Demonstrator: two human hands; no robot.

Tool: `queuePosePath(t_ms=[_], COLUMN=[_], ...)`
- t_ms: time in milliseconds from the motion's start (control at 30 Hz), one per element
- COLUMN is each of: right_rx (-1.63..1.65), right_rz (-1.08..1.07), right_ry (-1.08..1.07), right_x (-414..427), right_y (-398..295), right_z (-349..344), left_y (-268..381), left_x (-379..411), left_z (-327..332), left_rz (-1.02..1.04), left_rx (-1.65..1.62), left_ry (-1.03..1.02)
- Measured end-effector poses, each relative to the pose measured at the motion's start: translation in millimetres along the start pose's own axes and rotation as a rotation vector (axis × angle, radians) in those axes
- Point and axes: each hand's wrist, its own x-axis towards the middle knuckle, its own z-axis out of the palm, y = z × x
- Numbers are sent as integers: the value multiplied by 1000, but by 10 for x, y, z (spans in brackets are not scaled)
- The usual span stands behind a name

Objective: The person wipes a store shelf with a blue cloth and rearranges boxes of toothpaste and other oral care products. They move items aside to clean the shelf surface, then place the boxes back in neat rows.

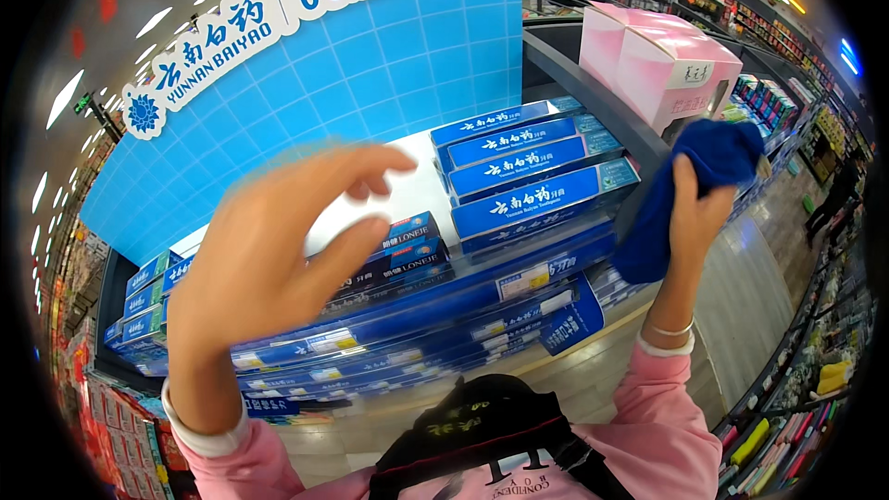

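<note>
My left hand [271, 243], slightly blurred, is raised with thumb and fingers apart and nothing between them. Beyond its fingertips lie stacked dark LONEJE toothpaste boxes [413, 257], partly hidden by the hand. My right hand [700, 212] grips a blue cloth [719, 153], part of which hangs down beside the wrist. The cloth is near the dark divider edge [628, 121] at the right end of the shelf. Between my hands, blue Yunnan Baiyao toothpaste boxes [545, 201] lie in several rows on the white shelf surface [410, 173].
A blue tiled-pattern display board [417, 48] rises behind the shelf. Pink cartons [667, 62] stand past the divider. More toothpaste boxes [144, 309] are stacked at the left end. Price tags [524, 283] line the shelf front. A person [830, 198] is in the aisle at far right.
</note>
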Motion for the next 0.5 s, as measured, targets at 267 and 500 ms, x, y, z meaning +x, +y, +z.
queuePosePath(t_ms=[267, 500], right_rx=[110, 47], right_rz=[10, -34], right_ry=[-44, -5], right_x=[-41, -73], right_y=[209, 286], right_z=[348, 356], left_y=[-548, -717], left_x=[751, 1280], left_z=[217, 858], left_rz=[-63, -61], left_rx=[260, 70], left_ry=[-394, -513])
